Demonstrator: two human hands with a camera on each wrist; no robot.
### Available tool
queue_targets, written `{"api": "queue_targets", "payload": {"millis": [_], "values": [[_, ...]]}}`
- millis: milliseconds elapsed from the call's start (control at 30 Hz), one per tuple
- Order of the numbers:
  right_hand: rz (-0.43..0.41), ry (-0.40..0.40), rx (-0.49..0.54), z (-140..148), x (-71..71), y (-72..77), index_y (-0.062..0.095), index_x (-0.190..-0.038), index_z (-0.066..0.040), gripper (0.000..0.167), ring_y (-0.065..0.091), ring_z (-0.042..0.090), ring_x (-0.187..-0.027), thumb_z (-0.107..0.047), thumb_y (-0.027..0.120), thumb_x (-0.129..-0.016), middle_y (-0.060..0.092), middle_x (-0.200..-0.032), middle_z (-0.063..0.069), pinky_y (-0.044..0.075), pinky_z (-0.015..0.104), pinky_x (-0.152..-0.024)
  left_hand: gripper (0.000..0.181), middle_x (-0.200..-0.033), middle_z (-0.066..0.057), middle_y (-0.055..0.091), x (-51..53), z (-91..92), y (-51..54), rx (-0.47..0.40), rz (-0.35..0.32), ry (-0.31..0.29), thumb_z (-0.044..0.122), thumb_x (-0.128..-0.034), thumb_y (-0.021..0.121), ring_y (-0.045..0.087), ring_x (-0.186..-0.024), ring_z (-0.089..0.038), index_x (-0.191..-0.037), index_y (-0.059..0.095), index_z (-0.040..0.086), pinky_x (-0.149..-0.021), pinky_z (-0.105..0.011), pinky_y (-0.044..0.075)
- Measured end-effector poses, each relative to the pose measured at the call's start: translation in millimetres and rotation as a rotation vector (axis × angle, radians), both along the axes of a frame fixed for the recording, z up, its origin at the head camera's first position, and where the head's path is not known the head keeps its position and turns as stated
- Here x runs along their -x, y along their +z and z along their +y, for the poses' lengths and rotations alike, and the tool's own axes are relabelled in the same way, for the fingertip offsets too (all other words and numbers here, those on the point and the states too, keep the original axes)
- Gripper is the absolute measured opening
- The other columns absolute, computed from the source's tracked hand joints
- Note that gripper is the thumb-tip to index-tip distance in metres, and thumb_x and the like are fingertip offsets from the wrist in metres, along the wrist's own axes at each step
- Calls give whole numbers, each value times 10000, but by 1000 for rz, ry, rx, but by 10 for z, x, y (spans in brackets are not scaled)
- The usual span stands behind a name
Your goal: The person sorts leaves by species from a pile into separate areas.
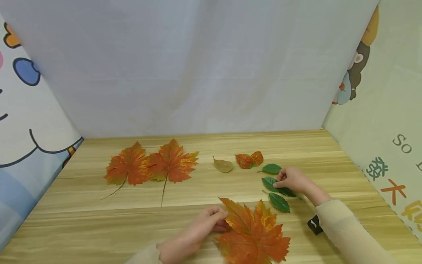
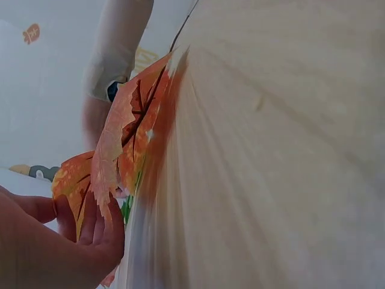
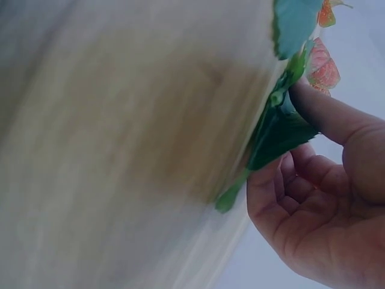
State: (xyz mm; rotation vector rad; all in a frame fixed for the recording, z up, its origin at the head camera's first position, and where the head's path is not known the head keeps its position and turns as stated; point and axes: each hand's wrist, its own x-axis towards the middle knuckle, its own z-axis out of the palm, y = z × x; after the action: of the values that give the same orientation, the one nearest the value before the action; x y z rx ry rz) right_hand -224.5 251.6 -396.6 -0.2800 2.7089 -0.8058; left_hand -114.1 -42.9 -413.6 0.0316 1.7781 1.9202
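Note:
The left hand pinches the edge of a large orange-red maple leaf near the table's front; in the left wrist view the leaf tilts up from the fingers. At the right, the right hand has thumb and fingers on a dark green leaf, partly covered by the hand. In the right wrist view this leaf lies between thumb and fingers. Beside it are a green leaf touching the fingertips, another above and one below.
Two orange maple leaves lie side by side at the back left of the wooden table. A yellowish-brown leaf and small red leaves lie at back centre. A black object is by the right sleeve.

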Motion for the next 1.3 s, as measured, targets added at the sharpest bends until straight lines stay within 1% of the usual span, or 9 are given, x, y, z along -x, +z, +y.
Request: {"api": "queue_targets", "payload": {"millis": [200, 300, 433, 567, 733, 833, 967, 1100, 1300], "values": [[-11, -2, 10, -5, -3, 11, 579, -820, -18, 203, 460, 164, -656, -192, 682, -809, 555, -760, 57, 399, 297, -584, 156, -763, 1, 559, 57, -89, 9, -9, 0, 0, 188, -933, 459, 621, -732, -125, -805, 491, 103, -713, -299, 518], [-11, -2, 11, -3, -4, 15, 578, -819, -17, 198, 458, 163, -656, -186, 680, -810, 553, -758, 57, 397, 295, -583, 166, -747, 1, 576, 83, -137, 10, 1, 10, 20, 201, -943, 444, 632, -719, -134, -853, 505, 76, -732, -321, 520], [-10, 4, 5, -3, -1, 17, 577, -810, -17, 199, 453, 160, -654, -186, 683, -806, 550, -751, 53, 394, 291, -582, 216, -716, 10, 616, 118, -196, 13, 27, 24, 48, 242, -944, 451, 639, -685, -135, -884, 521, 47, -716, -311, 518], [-14, 12, 7, -3, 1, 23, 578, -810, -13, 202, 450, 155, -651, -188, 680, -808, 547, -743, 49, 391, 285, -578, 211, -694, 7, 635, 148, -240, 22, 74, 51, 84, 263, -900, 539, 637, -648, -129, -858, 518, 57, -704, -285, 505], [-15, 8, 22, -8, -12, 47, 581, -828, 1, 200, 455, 155, -654, -180, 667, -816, 547, -739, 53, 395, 285, -580, 199, -666, 20, 648, 178, -275, 51, 165, 90, 134, 172, -807, 660, 597, -602, -85, -864, 508, 56, -637, -253, 439], [-7, 6, 28, -15, -23, 61, 592, -842, 10, 199, 472, 153, -664, -174, 661, -820, 558, -744, 55, 406, 286, -590, 215, -652, 27, 631, 196, -294, 53, 197, 106, 152, 125, -791, 666, 563, -595, -67, -905, 520, 18, -588, -247, 415], [5, 4, 26, -22, -35, 71, 607, -869, 20, 200, 501, 150, -680, -169, 653, -825, 578, -762, 60, 422, 289, -606, 212, -634, 40, 596, 221, -322, 38, 227, 124, 162, 107, -799, 657, 522, -584, -58, -930, 533, -4, -562, -240, 398], [5, 1, 26, -24, -46, 74, 607, -881, 23, 197, 517, 154, -697, -159, 656, -822, 586, -779, 66, 432, 294, -619, 178, -611, 55, 569, 235, -341, 35, 228, 131, 167, 101, -806, 649, 499, -580, -55, -912, 543, 6, -555, -235, 382], [14, 13, 38, -18, -59, 76, 594, -875, 30, 207, 519, 163, -715, -143, 677, -799, 581, -791, 78, 426, 295, -624, 124, -545, 61, 475, 252, -379, 67, 236, 141, 192, 100, -808, 649, 431, -568, -68, -848, 563, 19, -563, -235, 360]]}}
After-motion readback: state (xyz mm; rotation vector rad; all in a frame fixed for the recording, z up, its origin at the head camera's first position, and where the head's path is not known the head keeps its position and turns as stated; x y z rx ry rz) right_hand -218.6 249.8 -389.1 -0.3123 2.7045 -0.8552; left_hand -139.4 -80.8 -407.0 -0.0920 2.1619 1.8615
